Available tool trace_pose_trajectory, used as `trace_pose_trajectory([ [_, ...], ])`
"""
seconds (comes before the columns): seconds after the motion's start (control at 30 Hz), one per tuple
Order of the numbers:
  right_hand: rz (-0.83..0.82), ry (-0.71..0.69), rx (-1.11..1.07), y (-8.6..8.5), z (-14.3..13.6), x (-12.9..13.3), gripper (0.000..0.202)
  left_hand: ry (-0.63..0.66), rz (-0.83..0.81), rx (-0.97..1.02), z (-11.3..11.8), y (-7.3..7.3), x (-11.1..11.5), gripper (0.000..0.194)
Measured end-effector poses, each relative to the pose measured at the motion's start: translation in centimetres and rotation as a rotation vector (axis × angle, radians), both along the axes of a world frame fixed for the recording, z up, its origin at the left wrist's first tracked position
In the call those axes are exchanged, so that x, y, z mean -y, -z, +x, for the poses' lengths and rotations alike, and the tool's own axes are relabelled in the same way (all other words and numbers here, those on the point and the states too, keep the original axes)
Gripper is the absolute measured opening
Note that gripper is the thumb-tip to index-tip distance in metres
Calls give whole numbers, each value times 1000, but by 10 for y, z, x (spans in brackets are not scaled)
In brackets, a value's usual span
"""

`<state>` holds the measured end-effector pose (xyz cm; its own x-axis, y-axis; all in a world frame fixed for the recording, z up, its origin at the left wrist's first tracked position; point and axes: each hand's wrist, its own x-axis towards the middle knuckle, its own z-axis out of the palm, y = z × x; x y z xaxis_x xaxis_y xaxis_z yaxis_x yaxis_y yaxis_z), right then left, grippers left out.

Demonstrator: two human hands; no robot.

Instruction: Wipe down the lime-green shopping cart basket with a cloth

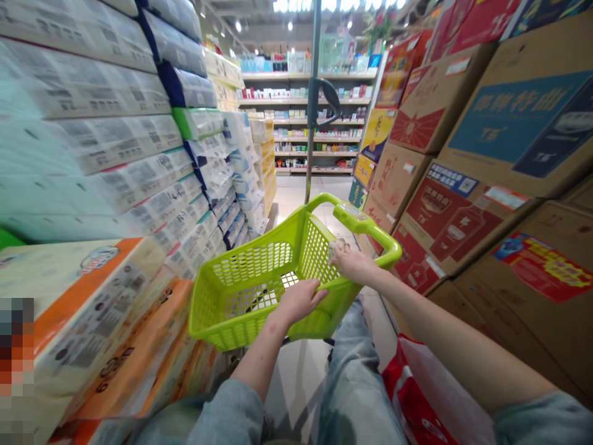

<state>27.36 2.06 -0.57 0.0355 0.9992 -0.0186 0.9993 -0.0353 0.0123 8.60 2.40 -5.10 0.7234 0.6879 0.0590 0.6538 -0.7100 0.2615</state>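
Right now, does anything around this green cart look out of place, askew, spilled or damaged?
Only the green cart looks askew: it sits at an angle, out of line with the stacked packs and cartons beside it. I see no clear spill or damage.

Wrapped packs [125, 139] rise on the left, cardboard boxes [463, 210] right, stocked shelves [296, 101] beyond
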Motion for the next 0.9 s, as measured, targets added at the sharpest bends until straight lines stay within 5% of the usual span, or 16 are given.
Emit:
trace_pose_trajectory([
  [0.2,71,-111,35,16,-2,-44,71,19,34,11,0,-1,-1,32],
  [0.57,-5,-162,-129,14,-12,-148,96,-15,22,4,-5,0,6,34],
  [0.77,23,-161,-115,13,-14,-179,81,-46,5,-10,-5,0,7,35],
  [0.9,92,-211,-102,13,-8,-180,54,-68,13,-46,-2,0,6,36],
])
